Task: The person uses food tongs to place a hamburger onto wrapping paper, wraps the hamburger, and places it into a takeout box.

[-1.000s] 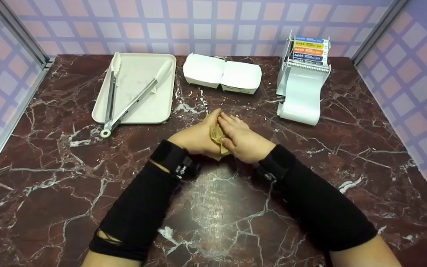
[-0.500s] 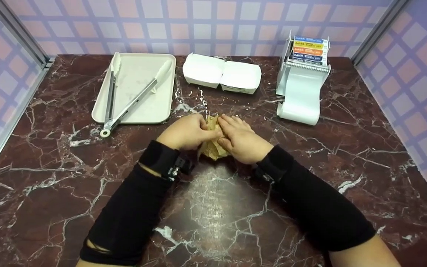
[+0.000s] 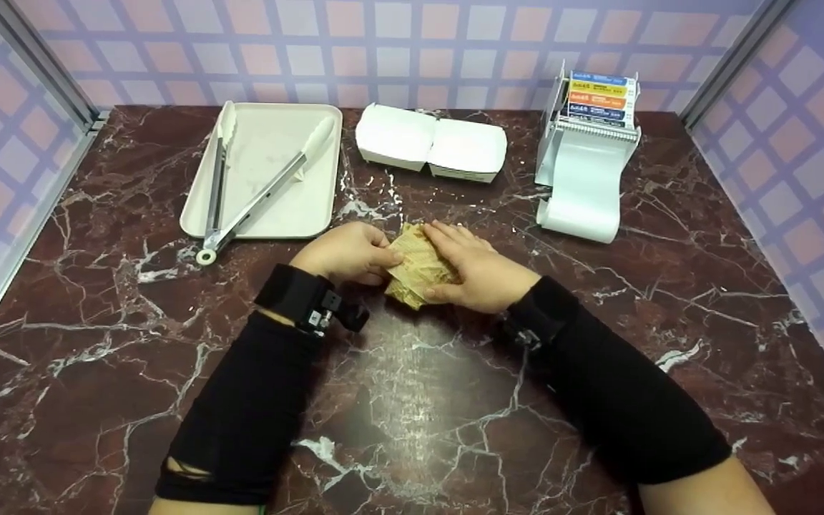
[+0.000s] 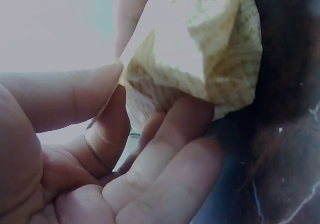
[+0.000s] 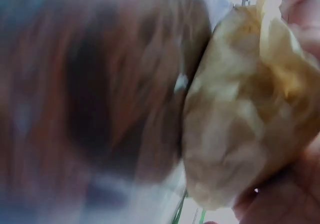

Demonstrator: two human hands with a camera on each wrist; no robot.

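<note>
Left fingertips (image 4: 196, 113) against paper (image 4: 192, 48), invisible from head

Just behind the bare hands (image 3: 347, 252), black wrist straps (image 3: 285, 288) carry small dark camera units (image 3: 332, 312), followed by black sleeves (image 3: 240, 408), the left one slit (image 3: 187, 470) near its end.

Creased wrapper (image 4: 200, 48) (printed), fingers (image 4: 75, 96) pinching its edge; dark tabletop (image 4: 285, 149)

Head view bright; pale glare on glossy dark-red marbled tabletop (image 3: 412, 415). Left wrist view: upper left overexposed, highlights on crumpled yellow printed-paper wrapper (image 4: 182, 48). Right wrist view: hazy, left half blurred.
</note>
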